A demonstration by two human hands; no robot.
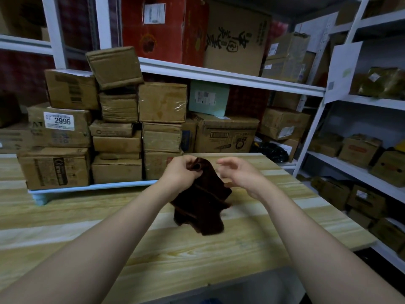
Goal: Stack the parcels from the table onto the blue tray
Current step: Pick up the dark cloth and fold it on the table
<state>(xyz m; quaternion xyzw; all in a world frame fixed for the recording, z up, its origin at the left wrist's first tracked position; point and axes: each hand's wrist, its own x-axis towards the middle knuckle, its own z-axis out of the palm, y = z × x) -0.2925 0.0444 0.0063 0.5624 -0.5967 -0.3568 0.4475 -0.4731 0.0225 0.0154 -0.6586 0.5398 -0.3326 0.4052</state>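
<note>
Several cardboard parcels [117, 141] stand stacked in columns on the blue tray [87, 188] at the back left of the wooden table [197, 255]. One parcel [115, 66] sits tilted on top of the stack. My left hand [182, 172] is shut on the upper edge of a dark brown cloth [203, 205], which hangs down to the table in front of the tray. My right hand [238, 174] hovers just right of the cloth with fingers apart and curled, holding nothing.
White metal shelving [230, 77] behind the table carries more boxes, including a red carton [162, 27]. Another shelf unit [359, 172] with boxes lines the right side. The table's right edge is near the shelf post [311, 137].
</note>
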